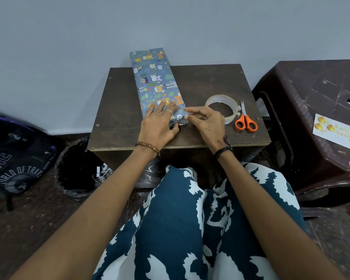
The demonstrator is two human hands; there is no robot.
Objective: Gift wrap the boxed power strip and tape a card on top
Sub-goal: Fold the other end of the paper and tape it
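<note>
Small brown table [117,110] against grey wall, we are pressing our flat, open left hand [159,126] on the wrapped box [156,81], our right hand [207,123] pinching its near-end fold, tape roll [222,110] and scissors [246,120] lying at three o'clock.

The wrapped box [156,81] lies lengthwise on the tabletop [117,118], its far end jutting past the rear edge toward the wall. The left hand [159,122] rests flat on its near end; the right hand [205,122] touches the box's near right corner. Just right of the right hand sits the tape roll [222,108], then the scissors [246,120] beside it. Farther right, a stool [303,98] carries the card [336,131]. Left of the left hand, on the floor, stand a bin [77,170] and a backpack [16,154].
</note>
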